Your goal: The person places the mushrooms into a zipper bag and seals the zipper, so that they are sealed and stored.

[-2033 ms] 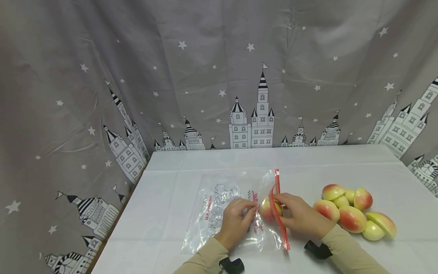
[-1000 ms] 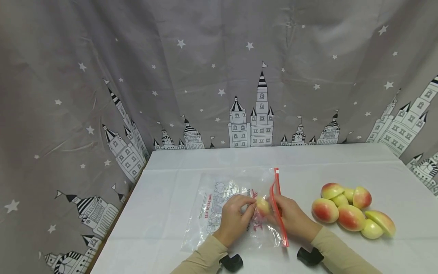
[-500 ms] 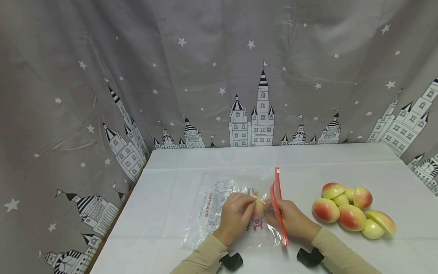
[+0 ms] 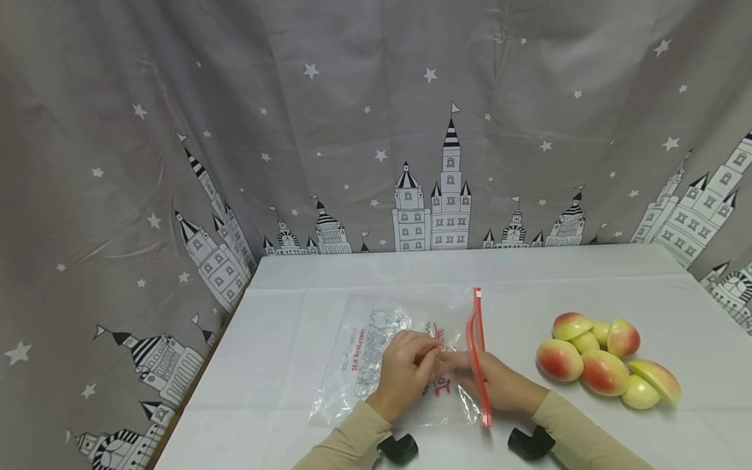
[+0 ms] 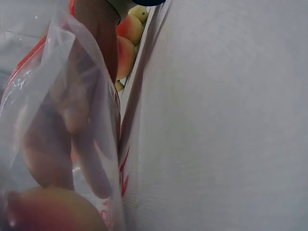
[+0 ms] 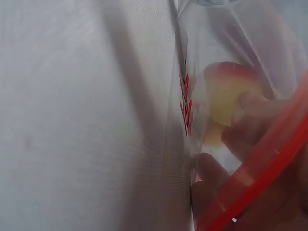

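Note:
A clear zip bag (image 4: 341,391) with red and blue print lies on the white table, its red zip edge (image 4: 485,399) facing right and parted. Over the bag, my left hand (image 4: 402,372) pinches the film between thumb and fingers. My right hand (image 4: 499,382) reaches through the mouth, its fingers stretched out inside the bag. In the left wrist view a red-and-yellow, peach-like fruit (image 5: 53,209) sits inside, right at those fingertips. The right wrist view shows the same fruit (image 6: 231,91) through the film; in the head view my left hand hides it.
To the right of the bag lies a group of red-and-yellow fruit pieces (image 4: 604,373), some cut, showing pale yellow-green faces. The white table (image 4: 282,339) ends at the back against a grey curtain (image 4: 352,130) printed with castles and stars.
The right hand has slid left into the bag, carrying the fruit from the mouth inward, and its fingers are now stretched out. The left hand stays on the film.

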A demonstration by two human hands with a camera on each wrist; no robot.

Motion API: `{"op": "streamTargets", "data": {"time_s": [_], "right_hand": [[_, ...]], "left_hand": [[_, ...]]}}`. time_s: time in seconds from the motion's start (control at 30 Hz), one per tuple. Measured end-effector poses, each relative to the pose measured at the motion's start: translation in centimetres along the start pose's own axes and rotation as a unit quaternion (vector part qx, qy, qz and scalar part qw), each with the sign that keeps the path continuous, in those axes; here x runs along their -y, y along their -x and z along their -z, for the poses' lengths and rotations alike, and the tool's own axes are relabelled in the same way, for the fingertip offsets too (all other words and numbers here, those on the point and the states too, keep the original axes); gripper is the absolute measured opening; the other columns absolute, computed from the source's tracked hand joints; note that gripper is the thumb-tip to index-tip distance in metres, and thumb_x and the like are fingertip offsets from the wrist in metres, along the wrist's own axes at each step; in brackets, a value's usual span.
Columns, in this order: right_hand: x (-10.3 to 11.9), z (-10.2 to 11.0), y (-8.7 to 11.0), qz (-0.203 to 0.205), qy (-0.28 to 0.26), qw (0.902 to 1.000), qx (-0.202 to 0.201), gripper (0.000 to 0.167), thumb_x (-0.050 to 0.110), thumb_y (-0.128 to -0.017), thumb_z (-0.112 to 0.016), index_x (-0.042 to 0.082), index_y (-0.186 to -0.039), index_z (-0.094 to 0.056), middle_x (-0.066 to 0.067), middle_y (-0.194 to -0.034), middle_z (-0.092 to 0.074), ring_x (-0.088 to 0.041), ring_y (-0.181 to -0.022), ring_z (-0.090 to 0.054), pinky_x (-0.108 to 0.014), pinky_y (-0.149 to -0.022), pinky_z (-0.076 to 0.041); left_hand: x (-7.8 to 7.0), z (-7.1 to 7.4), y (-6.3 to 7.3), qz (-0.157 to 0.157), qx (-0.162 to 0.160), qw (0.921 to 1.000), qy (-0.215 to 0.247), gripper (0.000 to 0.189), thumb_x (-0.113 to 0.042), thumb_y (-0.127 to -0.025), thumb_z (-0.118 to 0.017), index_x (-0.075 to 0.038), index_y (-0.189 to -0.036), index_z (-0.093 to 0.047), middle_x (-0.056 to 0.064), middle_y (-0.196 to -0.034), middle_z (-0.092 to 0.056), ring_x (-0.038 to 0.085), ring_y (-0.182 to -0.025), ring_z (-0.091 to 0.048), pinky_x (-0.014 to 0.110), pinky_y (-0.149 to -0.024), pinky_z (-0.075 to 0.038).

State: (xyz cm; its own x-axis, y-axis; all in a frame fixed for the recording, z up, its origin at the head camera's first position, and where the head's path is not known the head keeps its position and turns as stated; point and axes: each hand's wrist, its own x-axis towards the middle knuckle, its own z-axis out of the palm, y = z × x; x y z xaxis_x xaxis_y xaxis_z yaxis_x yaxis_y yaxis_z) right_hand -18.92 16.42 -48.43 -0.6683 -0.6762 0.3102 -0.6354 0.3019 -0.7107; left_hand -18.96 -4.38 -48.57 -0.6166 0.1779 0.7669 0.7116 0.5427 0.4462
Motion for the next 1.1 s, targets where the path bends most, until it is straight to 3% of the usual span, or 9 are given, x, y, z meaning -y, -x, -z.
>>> {"op": "streamTargets", "data": {"time_s": [0.17, 0.4, 0.53, 0.83, 1.0, 1.1], "right_hand": [[0.0, 0.0, 0.0, -0.001, 0.019, 0.9998, 0.012, 0.043, -0.008, -0.089, -0.06, 0.013, -0.124, -0.073, -0.015, -0.133, -0.069, -0.019, -0.128, -0.064, -0.025, -0.106, -0.049], [-0.3, -0.1, 0.2, 0.066, 0.062, 0.9958, 0.015, 0.046, -0.012, -0.089, -0.058, 0.013, -0.125, -0.071, -0.014, -0.128, -0.071, -0.017, -0.124, -0.066, -0.027, -0.105, -0.05], [-0.3, -0.1, 0.1, 0.068, 0.065, 0.9954, 0.02, 0.045, -0.012, -0.088, -0.058, 0.012, -0.123, -0.071, -0.012, -0.127, -0.072, -0.019, -0.123, -0.066, -0.027, -0.105, -0.05], [0.1, 0.2, 0.2, -0.024, -0.002, 0.9993, 0.028, 0.042, -0.007, -0.091, -0.057, 0.013, -0.126, -0.071, -0.012, -0.131, -0.07, -0.006, -0.121, -0.062, -0.019, -0.101, -0.048], [1.1, 1.5, 0.3, -0.084, 0.003, 0.9959, 0.033, 0.033, 0.006, -0.098, -0.06, 0.011, -0.129, -0.07, -0.008, -0.128, -0.072, -0.008, -0.11, -0.063, -0.021, -0.094, -0.051], [1.9, 3.0, 0.5, -0.111, 0.019, 0.9929, 0.039, 0.035, 0.004, -0.096, -0.06, 0.007, -0.13, -0.068, -0.01, -0.126, -0.072, -0.013, -0.107, -0.066, -0.027, -0.091, -0.055]], "left_hand": [[-0.1, 0.0, -0.1, -0.001, 0.004, 1.0, 0.001, 0.01, -0.006, -0.082, -0.077, -0.012, -0.09, -0.077, -0.002, -0.086, -0.074, 0.013, -0.081, -0.064, 0.021, -0.074, -0.048], [-0.3, 0.0, -0.2, -0.016, 0.008, 0.9998, -0.006, 0.009, -0.006, -0.083, -0.077, -0.011, -0.09, -0.077, -0.001, -0.086, -0.073, 0.014, -0.081, -0.064, 0.022, -0.074, -0.049], [-0.3, 0.0, -0.1, -0.009, 0.019, 0.9998, -0.006, 0.008, -0.006, -0.084, -0.077, -0.01, -0.091, -0.077, -0.001, -0.087, -0.073, 0.013, -0.082, -0.064, 0.022, -0.075, -0.049], [0.0, -0.2, 0.2, -0.009, 0.022, 0.9997, -0.004, 0.009, -0.004, -0.084, -0.077, -0.008, -0.091, -0.077, -0.001, -0.083, -0.07, 0.011, -0.078, -0.059, 0.017, -0.071, -0.046], [0.0, -0.1, 0.2, -0.008, 0.02, 0.9997, -0.008, 0.01, -0.002, -0.083, -0.076, -0.009, -0.091, -0.076, -0.001, -0.082, -0.069, 0.01, -0.075, -0.057, 0.016, -0.07, -0.043], [0.0, -0.2, 0.1, -0.014, 0.014, 0.9997, -0.015, 0.012, -0.001, -0.082, -0.077, -0.01, -0.09, -0.076, -0.002, -0.081, -0.069, 0.01, -0.075, -0.057, 0.017, -0.07, -0.044]]}}
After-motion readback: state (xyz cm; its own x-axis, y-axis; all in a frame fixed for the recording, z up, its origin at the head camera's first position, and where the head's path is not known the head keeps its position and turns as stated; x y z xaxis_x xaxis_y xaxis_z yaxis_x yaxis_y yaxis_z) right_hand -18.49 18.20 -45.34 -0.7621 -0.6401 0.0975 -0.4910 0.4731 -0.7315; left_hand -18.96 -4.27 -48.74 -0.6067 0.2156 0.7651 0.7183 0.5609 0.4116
